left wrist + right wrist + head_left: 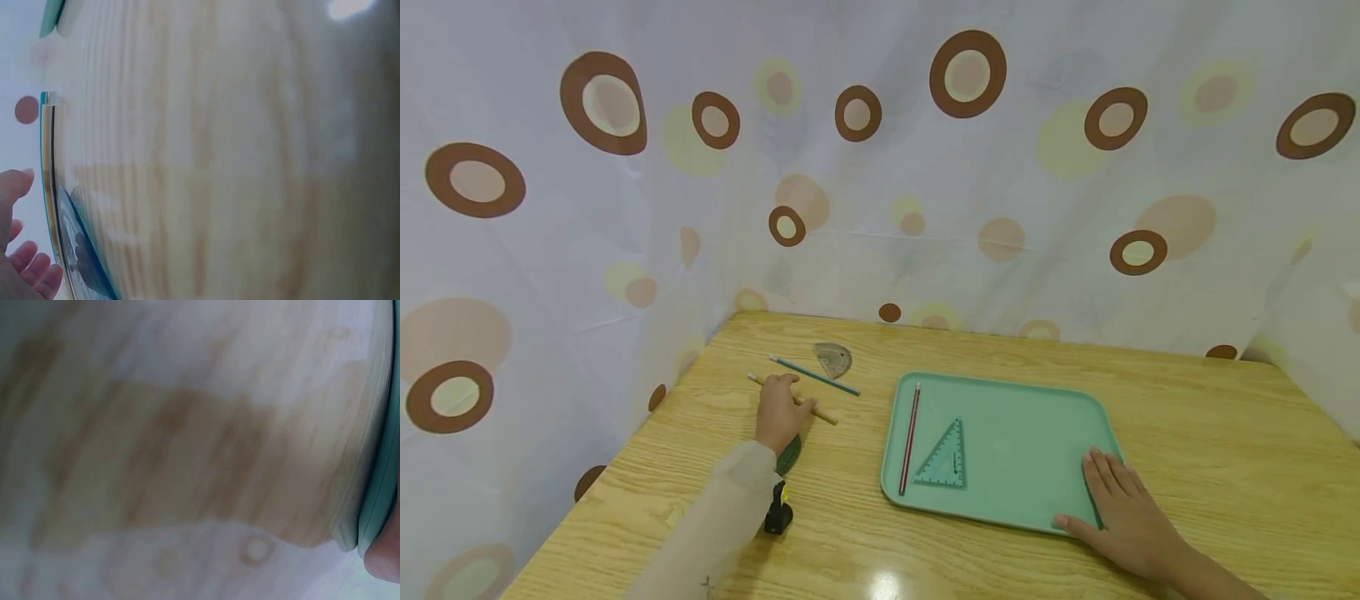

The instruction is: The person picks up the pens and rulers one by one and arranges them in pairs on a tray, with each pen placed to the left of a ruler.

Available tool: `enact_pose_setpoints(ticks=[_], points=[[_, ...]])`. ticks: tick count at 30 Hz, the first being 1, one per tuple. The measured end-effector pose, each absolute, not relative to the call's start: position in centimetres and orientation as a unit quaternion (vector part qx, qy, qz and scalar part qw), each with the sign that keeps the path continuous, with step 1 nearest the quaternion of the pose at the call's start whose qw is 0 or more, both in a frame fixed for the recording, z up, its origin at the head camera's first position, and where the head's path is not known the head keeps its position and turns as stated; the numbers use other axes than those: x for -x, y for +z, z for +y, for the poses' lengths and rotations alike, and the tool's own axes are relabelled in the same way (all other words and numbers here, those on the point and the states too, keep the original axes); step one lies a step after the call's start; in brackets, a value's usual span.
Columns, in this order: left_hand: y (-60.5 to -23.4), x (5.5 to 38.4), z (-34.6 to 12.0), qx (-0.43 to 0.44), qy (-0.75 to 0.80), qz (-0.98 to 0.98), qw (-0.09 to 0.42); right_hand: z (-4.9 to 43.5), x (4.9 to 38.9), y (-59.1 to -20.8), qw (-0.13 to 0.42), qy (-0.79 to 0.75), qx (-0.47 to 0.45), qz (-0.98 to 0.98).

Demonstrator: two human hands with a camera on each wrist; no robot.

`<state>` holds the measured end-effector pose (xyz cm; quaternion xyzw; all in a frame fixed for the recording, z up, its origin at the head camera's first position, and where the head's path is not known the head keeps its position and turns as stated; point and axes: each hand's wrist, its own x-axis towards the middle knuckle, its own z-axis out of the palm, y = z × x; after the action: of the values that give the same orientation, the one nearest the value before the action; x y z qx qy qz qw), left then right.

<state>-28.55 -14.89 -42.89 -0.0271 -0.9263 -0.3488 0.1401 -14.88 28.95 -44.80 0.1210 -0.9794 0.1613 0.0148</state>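
Note:
My left hand (782, 408) is over a yellow pencil (825, 416) on the wooden table, thumb and fingers spread apart around it. In the left wrist view, the fingers (37, 272) show near the pencils without closing on them. A teal pencil (814, 375) and a clear protractor (832, 358) lie just beyond. Under the left wrist, a curved dark green piece (788, 457) is partly hidden. My right hand (1131, 517) rests with straight fingers on the near right corner of a green tray (1000, 518), which holds a red pencil (910, 442) and a teal set square (947, 467).
Beside the left sleeve is a small black object (778, 518) with a yellow patch. A patterned curtain (925, 183) hangs behind the table (842, 542) and along its left side.

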Motion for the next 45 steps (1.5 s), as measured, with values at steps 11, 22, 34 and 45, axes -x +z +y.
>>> enact_pose_setpoints(ticks=[11,22,34,45], points=[[-43.0,28.7,-14.3,-0.054,-0.396,-0.908,0.127,29.0,14.9,-44.8,0.011,0.167,-0.120,-0.979],[-43.1,28.9,-14.0,-0.121,-0.439,-0.881,0.131,29.1,14.9,-44.7,0.011,0.165,-0.120,-0.979],[-42.4,29.0,-14.0,-0.179,-0.439,-0.874,0.107,29.0,14.8,-44.7,0.010,0.171,-0.120,-0.978],[-41.6,28.7,-14.7,-0.213,-0.442,-0.867,0.092,28.9,14.8,-44.6,0.017,0.169,-0.124,-0.978]])
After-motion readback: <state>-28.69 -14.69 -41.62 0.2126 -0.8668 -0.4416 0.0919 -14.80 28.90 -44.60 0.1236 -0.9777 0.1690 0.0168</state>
